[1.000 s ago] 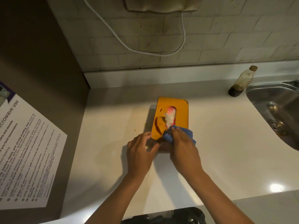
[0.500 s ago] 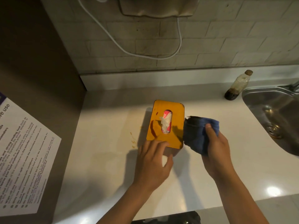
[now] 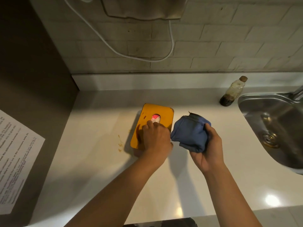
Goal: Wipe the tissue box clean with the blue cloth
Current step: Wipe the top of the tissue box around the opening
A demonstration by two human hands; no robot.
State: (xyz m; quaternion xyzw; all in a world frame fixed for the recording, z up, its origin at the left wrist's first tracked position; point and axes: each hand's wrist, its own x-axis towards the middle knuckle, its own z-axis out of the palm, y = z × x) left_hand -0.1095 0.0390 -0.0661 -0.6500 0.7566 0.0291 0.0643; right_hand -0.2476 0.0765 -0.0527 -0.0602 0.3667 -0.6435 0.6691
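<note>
Now the fingers of the left hand (image 3: 155, 138) lie curled over the top of the tissue box (image 3: 164, 112), the fingertips reaching the oval slot where the tissue (image 3: 155, 117) shows pink and white — whether they pinch the tissue or only press beside it, I cannot tell. Half a second ago that hand lay flatter at the near edge of the lid, so it has crept up onto the middle of the box. The right hand (image 3: 207, 151) has its fingers wrapped round the bunched blue cloth (image 3: 188, 135), palm turned up, thumb over the cloth's right side; the cloth hangs just beside the box's right edge, apart from it. A second ago the cloth was down on the near end of the lid, rubbing — it has since come off and been gathered into a ball.

My reading: a pause between strokes, perhaps to find a clean face of the cloth or to tuck the tissue out of the way. Dark smears remain on the left of the orange lid, so the wiping looks unfinished. The box sits flat on the white counter (image 3: 98, 161), with brownish drips (image 3: 120, 142) on the surface just left of it. Farther right stand a bottle (image 3: 232, 92) and the sink (image 3: 275, 128).
</note>
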